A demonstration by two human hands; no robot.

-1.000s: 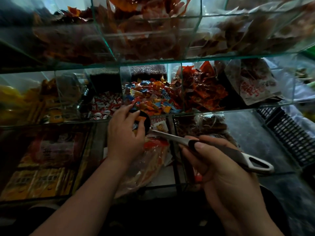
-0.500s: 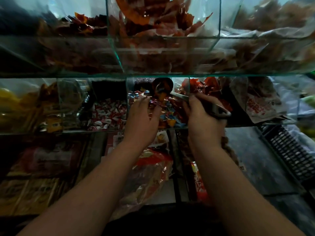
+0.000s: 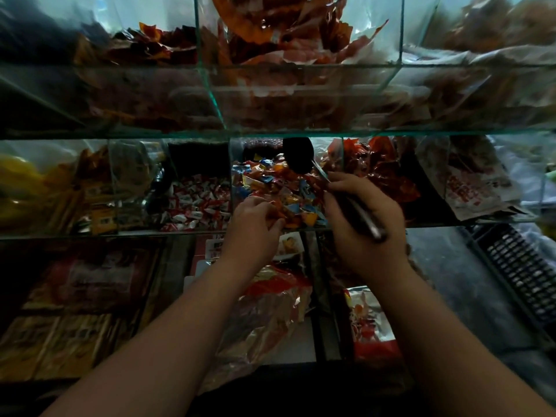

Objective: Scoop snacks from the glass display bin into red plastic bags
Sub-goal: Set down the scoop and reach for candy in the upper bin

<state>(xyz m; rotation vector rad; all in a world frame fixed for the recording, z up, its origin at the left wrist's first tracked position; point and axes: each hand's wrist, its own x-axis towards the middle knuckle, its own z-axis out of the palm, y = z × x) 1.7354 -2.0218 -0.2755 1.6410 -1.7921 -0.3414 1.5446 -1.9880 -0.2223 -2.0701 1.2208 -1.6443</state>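
The small candies (image 3: pixel 270 183) in blue, orange and yellow wrappers lie heaped in the middle compartment of the glass display bin (image 3: pixel 270 232), on the middle shelf. The dark, round-bowled scoop (image 3: pixel 298 155) with its slim handle hangs over the far side of that heap, bowl raised and tilted. Whether it carries anything is too dark to tell.

Your right hand (image 3: pixel 364 227) is curled round the handle at its near end, thumb on the far side. The handle's dark butt sticks out toward you past your knuckles. The candies sit just left of and beyond this grip, below the bowl.

Your left hand (image 3: pixel 251 225) reaches over the bin's near glass edge, its fingers and thumb curled into the nearest candies and pinching a few orange wrappers.

In the compartment to the left are red-and-white wrapped sweets (image 3: pixel 195 203); to the right, behind a glass divider, glossy red-orange packets (image 3: pixel 379 173).

On the lower level, under your left forearm, lies a crinkled red-and-clear plastic bag (image 3: pixel 270 311), well apart from the scoop. The shelf above holds more orange-red packets (image 3: pixel 285 34). A black slatted crate (image 3: pixel 520 272) stands at the right.
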